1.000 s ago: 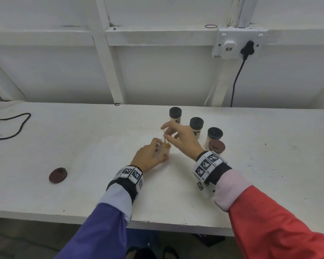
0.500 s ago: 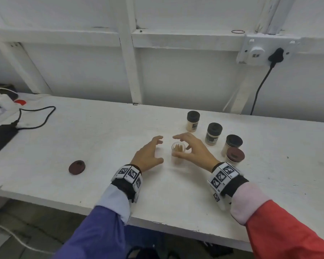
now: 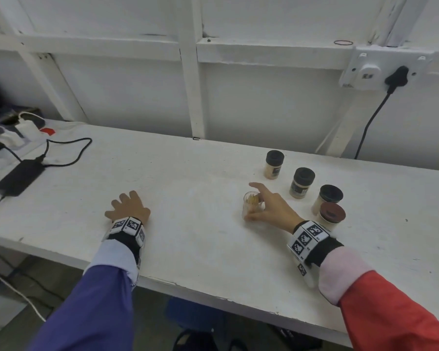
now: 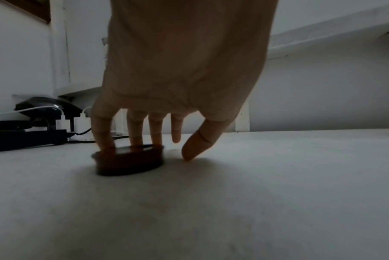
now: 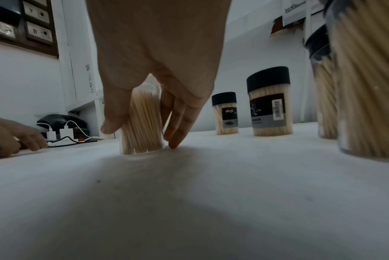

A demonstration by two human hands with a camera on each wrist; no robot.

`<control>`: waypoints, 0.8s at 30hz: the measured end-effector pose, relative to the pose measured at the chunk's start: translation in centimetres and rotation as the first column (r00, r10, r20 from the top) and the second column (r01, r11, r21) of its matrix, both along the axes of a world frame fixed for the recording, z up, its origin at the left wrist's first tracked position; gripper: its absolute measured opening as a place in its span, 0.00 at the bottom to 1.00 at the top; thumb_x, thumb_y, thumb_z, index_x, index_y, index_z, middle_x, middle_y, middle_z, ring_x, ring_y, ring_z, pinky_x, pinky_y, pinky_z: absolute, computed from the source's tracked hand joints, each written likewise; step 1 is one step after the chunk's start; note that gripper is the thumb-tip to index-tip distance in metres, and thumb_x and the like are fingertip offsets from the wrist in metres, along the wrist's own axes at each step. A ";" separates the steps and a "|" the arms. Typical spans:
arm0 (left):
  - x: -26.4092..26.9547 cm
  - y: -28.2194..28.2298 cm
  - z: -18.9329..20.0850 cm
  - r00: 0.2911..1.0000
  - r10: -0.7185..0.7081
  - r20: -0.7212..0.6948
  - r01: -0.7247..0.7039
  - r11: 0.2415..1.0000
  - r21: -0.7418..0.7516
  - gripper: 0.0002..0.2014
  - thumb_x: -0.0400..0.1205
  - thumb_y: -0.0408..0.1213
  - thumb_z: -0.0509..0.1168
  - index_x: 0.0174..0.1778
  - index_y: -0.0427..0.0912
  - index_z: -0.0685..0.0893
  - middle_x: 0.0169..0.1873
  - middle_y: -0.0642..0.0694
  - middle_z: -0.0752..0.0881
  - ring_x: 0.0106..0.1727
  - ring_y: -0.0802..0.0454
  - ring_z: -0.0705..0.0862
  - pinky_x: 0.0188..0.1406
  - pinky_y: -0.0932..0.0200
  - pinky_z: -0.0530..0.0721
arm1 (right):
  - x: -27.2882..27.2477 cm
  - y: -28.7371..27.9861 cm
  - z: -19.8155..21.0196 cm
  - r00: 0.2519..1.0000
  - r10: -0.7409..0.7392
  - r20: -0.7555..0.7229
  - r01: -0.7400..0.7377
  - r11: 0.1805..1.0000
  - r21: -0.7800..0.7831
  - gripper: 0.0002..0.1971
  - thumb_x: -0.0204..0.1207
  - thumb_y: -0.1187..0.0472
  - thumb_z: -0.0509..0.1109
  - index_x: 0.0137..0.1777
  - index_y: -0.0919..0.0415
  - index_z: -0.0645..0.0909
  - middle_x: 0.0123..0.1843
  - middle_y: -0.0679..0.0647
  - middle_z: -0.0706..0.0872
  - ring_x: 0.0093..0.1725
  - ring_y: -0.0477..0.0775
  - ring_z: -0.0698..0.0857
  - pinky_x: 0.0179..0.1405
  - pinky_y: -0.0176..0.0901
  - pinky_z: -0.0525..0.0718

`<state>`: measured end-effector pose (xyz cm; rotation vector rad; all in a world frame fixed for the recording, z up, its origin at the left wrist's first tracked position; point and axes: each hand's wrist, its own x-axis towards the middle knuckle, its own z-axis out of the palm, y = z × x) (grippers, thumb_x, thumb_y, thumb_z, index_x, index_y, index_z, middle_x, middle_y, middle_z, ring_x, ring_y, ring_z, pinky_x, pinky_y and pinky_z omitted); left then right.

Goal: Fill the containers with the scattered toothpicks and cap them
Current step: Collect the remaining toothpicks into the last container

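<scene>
Kept the jar [image 3: 252,204] upright near mid-table, uncapped, packed with toothpicks [image 5: 142,123] almost to the rim. Gripped it low with the right hand [image 3: 273,210]: thumb curled on the wall at 9 o'clock, fingers at 3, tips down on the table [image 3: 188,249]. Had the left hand [image 3: 128,209] well out at 9 o'clock from the jar, over the cap [image 4: 129,159] lying flat there. Rested spread, fairly straight fingers [image 4: 102,137] on the cap's top, thumb down beside it at 3 o'clock; had not yet closed round the rim. Left four capped jars [image 3: 303,182] crowded at 1 to 3 o'clock from the open one.

Risked, by judgement, three things:
- Could have slid the cap away instead of lifting it, pressing from above with no pinch on the low rim.
- Could have tipped the open jar and spilled the toothpicks by squeezing or nudging it while looking left.
- Could have knocked the nearest capped jars with the right wrist, so close at 3 o'clock.
- Might also have jammed the cap on any toothpicks standing proud of the rim.
</scene>
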<state>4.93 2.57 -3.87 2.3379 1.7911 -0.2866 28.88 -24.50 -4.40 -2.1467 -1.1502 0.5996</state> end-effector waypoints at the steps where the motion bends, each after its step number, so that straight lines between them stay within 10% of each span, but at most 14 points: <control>1: 0.0 -0.1 0.0 1.000 0.002 0.000 -0.002 1.000 -0.006 0.27 0.85 0.44 0.60 0.78 0.44 0.60 0.74 0.39 0.65 0.76 0.37 0.63 0.72 0.33 0.66 | 0.0 0.0 0.0 1.000 -0.005 0.010 0.005 1.000 -0.014 0.45 0.64 0.50 0.83 0.78 0.45 0.62 0.57 0.53 0.79 0.57 0.55 0.79 0.60 0.47 0.75; 9: 0.9 -1.7 -0.1 0.999 -0.021 -0.025 0.021 1.000 -0.015 0.24 0.84 0.42 0.60 0.74 0.43 0.63 0.73 0.39 0.62 0.77 0.41 0.57 0.68 0.38 0.69 | 0.3 0.2 -0.7 1.000 -0.025 0.015 0.026 0.999 -0.040 0.33 0.58 0.46 0.85 0.64 0.49 0.79 0.55 0.48 0.85 0.54 0.52 0.81 0.55 0.50 0.80; 14: 4.7 -3.7 1.6 0.966 -0.139 0.219 0.157 0.985 -0.065 0.23 0.83 0.34 0.61 0.75 0.39 0.67 0.73 0.34 0.64 0.75 0.36 0.61 0.71 0.40 0.70 | 0.0 0.3 -0.4 1.000 -0.012 0.024 0.013 1.000 -0.022 0.24 0.61 0.48 0.84 0.55 0.55 0.83 0.49 0.48 0.85 0.48 0.51 0.79 0.47 0.47 0.77; 19: 9.3 -8.2 5.0 0.617 -0.378 0.690 0.523 0.853 0.000 0.21 0.78 0.31 0.71 0.67 0.38 0.80 0.63 0.40 0.78 0.65 0.44 0.78 0.64 0.58 0.75 | 0.0 0.3 -0.3 1.000 -0.004 0.022 0.005 1.000 -0.025 0.24 0.61 0.48 0.84 0.53 0.57 0.83 0.49 0.50 0.84 0.48 0.52 0.80 0.47 0.48 0.78; 24: 12.5 -12.5 6.9 0.415 -0.555 0.721 0.802 0.597 -0.002 0.22 0.73 0.36 0.79 0.63 0.42 0.85 0.58 0.46 0.86 0.59 0.53 0.83 0.51 0.72 0.75 | -0.3 0.2 0.2 1.000 -0.012 0.004 0.012 1.000 -0.027 0.20 0.63 0.52 0.84 0.49 0.58 0.81 0.44 0.50 0.82 0.43 0.51 0.79 0.44 0.49 0.77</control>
